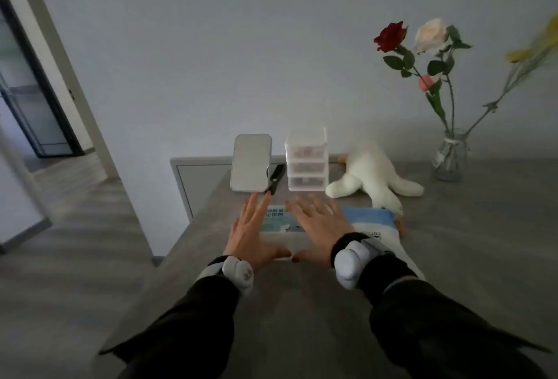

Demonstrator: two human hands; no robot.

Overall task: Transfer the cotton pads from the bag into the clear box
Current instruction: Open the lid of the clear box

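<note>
A clear box (297, 244) with a blue-green printed label on its top lies flat on the grey table, right in front of me. My left hand (250, 233) is spread with straight fingers over the box's left side. My right hand (320, 230) is spread the same way over its right side, and both thumbs meet at the near edge. Whether the palms touch the box I cannot tell. The cotton pad bag (373, 223), blue and white with printed letters, lies just right of the box, partly under my right wrist.
Behind the box stand a small mirror (250, 162), a black strap-like item (276, 177) and a clear three-drawer unit (306, 164). A white plush goose (371, 173) lies behind the bag. A glass vase (450, 156) of roses stands far right. The table edge (181, 236) drops off to the left.
</note>
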